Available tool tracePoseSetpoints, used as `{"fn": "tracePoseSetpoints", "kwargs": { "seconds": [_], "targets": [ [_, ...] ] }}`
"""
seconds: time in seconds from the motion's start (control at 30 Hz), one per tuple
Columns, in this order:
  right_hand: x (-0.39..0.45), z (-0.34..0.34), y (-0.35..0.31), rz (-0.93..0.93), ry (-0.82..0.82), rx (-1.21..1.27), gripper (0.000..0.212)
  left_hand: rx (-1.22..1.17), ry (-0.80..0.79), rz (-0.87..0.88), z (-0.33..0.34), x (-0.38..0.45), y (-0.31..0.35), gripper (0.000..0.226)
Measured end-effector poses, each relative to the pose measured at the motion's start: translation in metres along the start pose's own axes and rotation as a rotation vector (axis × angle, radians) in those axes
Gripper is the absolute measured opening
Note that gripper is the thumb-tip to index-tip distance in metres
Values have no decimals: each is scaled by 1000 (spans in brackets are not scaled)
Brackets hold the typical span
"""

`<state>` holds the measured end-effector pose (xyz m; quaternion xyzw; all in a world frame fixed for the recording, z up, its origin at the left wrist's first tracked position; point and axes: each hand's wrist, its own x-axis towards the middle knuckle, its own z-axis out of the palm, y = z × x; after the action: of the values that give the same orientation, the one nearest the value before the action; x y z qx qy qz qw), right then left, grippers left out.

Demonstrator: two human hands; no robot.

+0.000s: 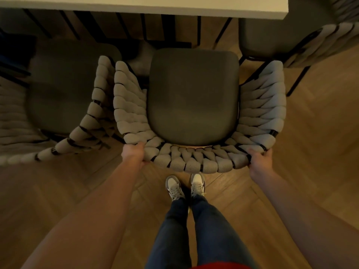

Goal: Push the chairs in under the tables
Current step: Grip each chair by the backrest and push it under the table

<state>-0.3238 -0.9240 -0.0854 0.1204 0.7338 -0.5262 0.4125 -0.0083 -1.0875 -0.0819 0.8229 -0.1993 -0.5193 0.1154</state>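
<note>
View from above of three chairs along one white table (143, 4). The middle chair (194, 96), dark seat ringed by pale woven cord, stands just short of the table edge, its seat not under the top. The left hand (134, 154) and right hand (259, 159) each grip a rear corner of its backrest, fingers curled round the rim. A left chair (64, 86) sits beside it, touching or nearly so; a right chair (272, 35) is partly under the table. Two sneakers (185, 186) stand on a wood floor (314, 133). No writing is legible.
</note>
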Motion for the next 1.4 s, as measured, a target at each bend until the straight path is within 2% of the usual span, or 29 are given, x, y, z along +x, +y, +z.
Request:
{"fn": "tracePoseSetpoints", "kwargs": {
  "seconds": [0.2,0.57,0.63,0.77,0.83,0.97,1.03,1.13,1.3,1.4],
  "targets": [
    [-7,10,8,-9,-33,7,59,105,58,-15,-12,10,4,47],
    [-9,13,13,-35,-72,-124,71,96,34,-18,-28,13,10,52],
    [-15,20,10,-72,11,-170,68,135,31,37,-32,9,8,54],
    [-42,43,8,-271,269,-276,66,118,41,145,-44,-7,-2,46],
    [-61,53,8,-362,293,-297,57,98,50,183,-51,-18,-12,37],
    [-104,76,18,-435,167,-289,40,17,27,214,-66,-31,-33,26],
    [-119,87,27,-396,100,-237,24,-8,15,213,-74,-33,-40,22],
    [-149,117,54,-319,-56,-298,10,-66,0,195,-105,-23,-51,18],
    [-206,184,110,-84,-260,-361,5,-102,-10,200,-187,14,-66,13],
    [-247,234,147,11,-333,-337,16,-88,19,223,-251,46,-70,15]
  ]
}}
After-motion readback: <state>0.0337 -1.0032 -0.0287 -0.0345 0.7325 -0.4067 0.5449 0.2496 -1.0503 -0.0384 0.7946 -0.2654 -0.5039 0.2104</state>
